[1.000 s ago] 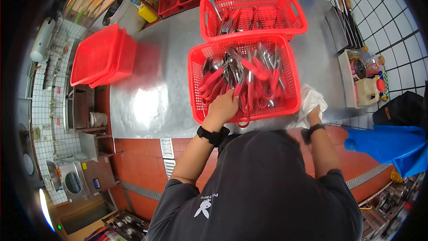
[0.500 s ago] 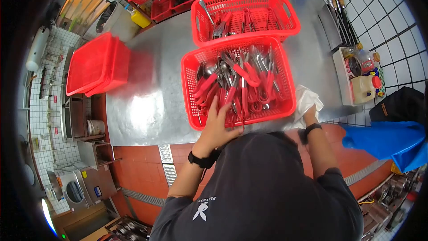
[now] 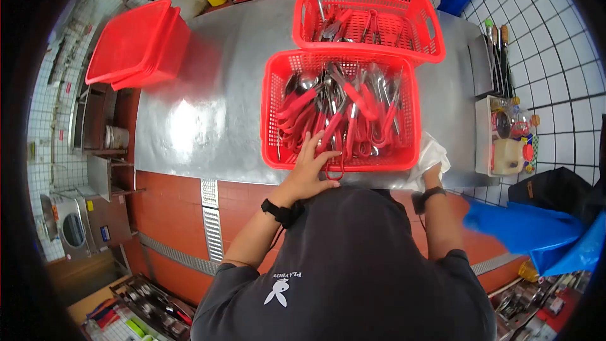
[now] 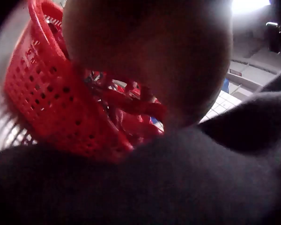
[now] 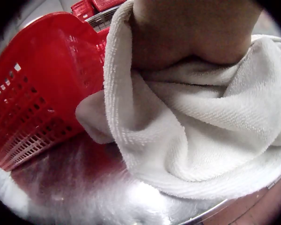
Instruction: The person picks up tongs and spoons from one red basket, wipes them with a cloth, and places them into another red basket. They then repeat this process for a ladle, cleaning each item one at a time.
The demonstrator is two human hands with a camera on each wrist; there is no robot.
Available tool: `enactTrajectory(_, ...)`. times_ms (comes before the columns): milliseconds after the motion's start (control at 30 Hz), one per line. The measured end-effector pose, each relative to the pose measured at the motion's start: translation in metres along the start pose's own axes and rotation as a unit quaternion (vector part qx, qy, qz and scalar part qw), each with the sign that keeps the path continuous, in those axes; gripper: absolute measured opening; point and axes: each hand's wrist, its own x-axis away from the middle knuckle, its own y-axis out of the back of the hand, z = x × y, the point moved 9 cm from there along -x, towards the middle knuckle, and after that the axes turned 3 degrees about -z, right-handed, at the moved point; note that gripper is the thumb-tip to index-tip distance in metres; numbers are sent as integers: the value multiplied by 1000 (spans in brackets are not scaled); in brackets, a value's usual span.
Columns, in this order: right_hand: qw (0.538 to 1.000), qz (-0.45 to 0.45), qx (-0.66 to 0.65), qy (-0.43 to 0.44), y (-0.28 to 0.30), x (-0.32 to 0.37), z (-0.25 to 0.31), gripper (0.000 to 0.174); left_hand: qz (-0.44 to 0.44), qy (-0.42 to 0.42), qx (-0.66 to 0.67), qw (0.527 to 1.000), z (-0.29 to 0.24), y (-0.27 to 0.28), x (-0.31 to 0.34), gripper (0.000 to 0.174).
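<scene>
The left hand (image 3: 307,172) is holding its fingers loosely spread at the near rim of the red basket (image 3: 385,166) of red-handled utensils (image 3: 368,102), mid-frame, while the right hand (image 3: 432,175), grip hidden, is touching white cloth (image 3: 435,153) right of centre.

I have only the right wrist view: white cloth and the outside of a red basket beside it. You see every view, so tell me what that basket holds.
Observer: In the head view, the basket holds a jumble of utensils, many with red handles.

Operator: Now report what is at its side nearest the person.

Observer: The left hand is there, fingers extended over the edge; whether they touch a handle, I cannot tell.

Operator: Check behind its far side.

Observer: A second red basket sits there, holding fewer utensils than the first.
</scene>
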Motion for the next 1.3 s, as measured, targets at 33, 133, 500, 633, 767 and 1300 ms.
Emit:
enactTrajectory(33, 1000, 2, 2, 9, 21, -5, 17, 41, -7, 5, 4, 1000, 6, 2, -4, 72)
enactTrajectory(133, 999, -20, -21, 38, 88, -16, 69, 34, -31, 35, 156, 987, 34, 6, -17, 63)
enactTrajectory(500, 977, 95, -185, -44, 37, -18, 33, 60, -23, 54, 168, 984, 36, 6, -18, 55)
enactTrajectory(633, 991, 25, -133, 9, 73, -20, 57, 53, -34, 15, 198, 979, 45, 3, -17, 51)
enactTrajectory(767, 993, -2, -109, 42, 84, -17, 67, 54, -78, 32, 175, 981, 39, 10, -15, 50)
enactTrajectory(1300, 983, 45, -178, 27, 93, -23, 86, 50, -69, -18, 7, 997, 15, 3, -15, 40)
